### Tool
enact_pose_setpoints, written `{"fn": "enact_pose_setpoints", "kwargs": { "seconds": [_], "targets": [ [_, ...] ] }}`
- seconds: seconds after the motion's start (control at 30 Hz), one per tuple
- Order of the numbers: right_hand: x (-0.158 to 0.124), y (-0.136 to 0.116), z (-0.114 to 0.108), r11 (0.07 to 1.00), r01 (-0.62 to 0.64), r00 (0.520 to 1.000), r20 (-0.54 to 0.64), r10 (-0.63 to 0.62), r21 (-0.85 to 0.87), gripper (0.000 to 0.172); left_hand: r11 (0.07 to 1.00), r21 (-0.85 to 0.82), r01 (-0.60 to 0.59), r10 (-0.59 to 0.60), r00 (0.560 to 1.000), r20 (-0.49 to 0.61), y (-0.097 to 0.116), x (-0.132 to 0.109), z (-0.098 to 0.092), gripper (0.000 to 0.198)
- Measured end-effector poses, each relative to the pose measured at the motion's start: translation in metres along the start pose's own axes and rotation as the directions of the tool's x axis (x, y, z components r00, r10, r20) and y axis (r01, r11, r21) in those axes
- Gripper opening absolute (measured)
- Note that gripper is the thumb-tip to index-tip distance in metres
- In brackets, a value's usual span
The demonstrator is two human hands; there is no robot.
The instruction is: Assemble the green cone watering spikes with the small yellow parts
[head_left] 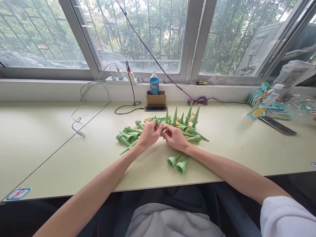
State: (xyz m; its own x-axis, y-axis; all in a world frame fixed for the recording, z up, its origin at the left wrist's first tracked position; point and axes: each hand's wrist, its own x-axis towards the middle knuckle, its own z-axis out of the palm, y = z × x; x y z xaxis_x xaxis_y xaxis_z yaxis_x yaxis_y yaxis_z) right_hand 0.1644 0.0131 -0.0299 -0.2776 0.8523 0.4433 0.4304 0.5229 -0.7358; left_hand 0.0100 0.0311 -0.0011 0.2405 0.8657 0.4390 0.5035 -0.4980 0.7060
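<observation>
- Facing you across the table (pixel 234 149), a blue bottle (pixel 154 85) bears large pale characters, too small to read surely; a brown carton (pixel 156 99) is at its base.
- At your right, a clear bottle (pixel 268 101) tilts, its label showing orange fruit and lettering you cannot make out; a dark phone (pixel 277 125) lies near it.
- On the table's near left corner, a sticker (pixel 18 194) shows a red mark inside a blue border.
- Your table is pale yellow-green, crossed at left by a dark seam (pixel 56 150), below grey-framed windows (pixel 148 33) with bars and leaves outside.
- Your left grip (pixel 150 132) pinches a green spike (pixel 157 121), tip up, over the middle of the table; your right grip (pixel 174 137) curls narrow against it, but you cannot tell whether it holds anything.
- Around both, more green cones (pixel 195 138), long-pointed with wide ribbed collars, lie or stand among small yellow pieces (pixel 147 119).
- Nearest you, two cones (pixel 182 166) turn hollow, threaded ends your way.
</observation>
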Motion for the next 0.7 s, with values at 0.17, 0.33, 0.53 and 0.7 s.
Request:
{"fn": "enact_pose_setpoints", "kwargs": {
  "seconds": [0.17, 0.33, 0.53, 0.7],
  "targets": [
    [-0.0012, -0.0034, 0.0009, 1.0, 0.014, 1.0, -0.005, -0.014, -0.011, 0.024, 0.998, -0.063, 0.026, -0.028, 0.999, -0.025, 0.0006, 0.0006, 0.0002, 0.029],
    [-0.0017, -0.0045, 0.0019, 1.0, 0.031, 1.0, -0.001, -0.031, -0.001, 0.026, 0.992, -0.11, 0.056, -0.061, 0.997, -0.05, 0.0006, 0.0015, -0.0001, 0.028],
    [-0.0018, -0.0042, 0.0021, 0.999, 0.05, 0.999, 0.003, -0.05, -0.012, 0.029, 0.986, -0.145, 0.084, -0.092, 0.994, -0.052, -0.0003, 0.0006, -0.0008, 0.028],
    [-0.0006, -0.0031, 0.0029, 0.999, 0.045, 0.999, 0.001, -0.045, -0.02, 0.03, 0.988, -0.133, 0.073, -0.081, 0.995, -0.056, -0.0029, 0.0012, -0.0003, 0.028]
  ]
}}
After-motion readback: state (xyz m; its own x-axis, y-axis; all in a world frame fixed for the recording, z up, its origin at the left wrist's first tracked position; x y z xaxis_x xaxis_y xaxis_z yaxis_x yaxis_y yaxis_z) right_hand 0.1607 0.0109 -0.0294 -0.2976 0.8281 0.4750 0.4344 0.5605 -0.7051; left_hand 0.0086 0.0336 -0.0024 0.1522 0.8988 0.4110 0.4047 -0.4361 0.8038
